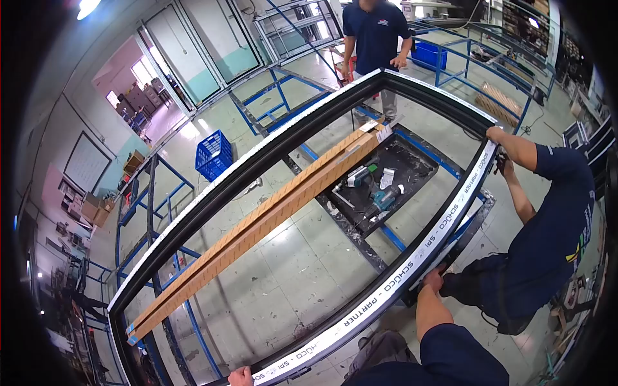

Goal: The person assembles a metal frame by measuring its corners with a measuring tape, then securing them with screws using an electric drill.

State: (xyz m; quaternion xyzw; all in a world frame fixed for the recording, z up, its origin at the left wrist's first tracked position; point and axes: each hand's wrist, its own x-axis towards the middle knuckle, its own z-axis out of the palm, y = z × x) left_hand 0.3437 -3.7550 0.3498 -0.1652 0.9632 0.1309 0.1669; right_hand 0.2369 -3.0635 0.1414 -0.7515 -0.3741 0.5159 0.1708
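Observation:
A large black window frame (444, 225) with white printed film along its edge spans the view, tilted above a work stand. At the bottom, my left hand (241, 376) is closed over the near edge of the window frame, with only part of the hand in view. Farther right along the same side, my right hand (433, 280) grips the frame's outer edge; its fingertips are partly hidden. A co-worker at the right has a hand (494, 133) on the frame's right corner and another hand lower, near the edge.
Long cardboard-wrapped profiles (257, 222) lie across the stand beneath the frame. Power tools (381, 198) rest on a black tray (418, 172). A second person (376, 38) stands at the far side. A blue crate (214, 156) and blue metal stands (283, 96) are on the floor beyond.

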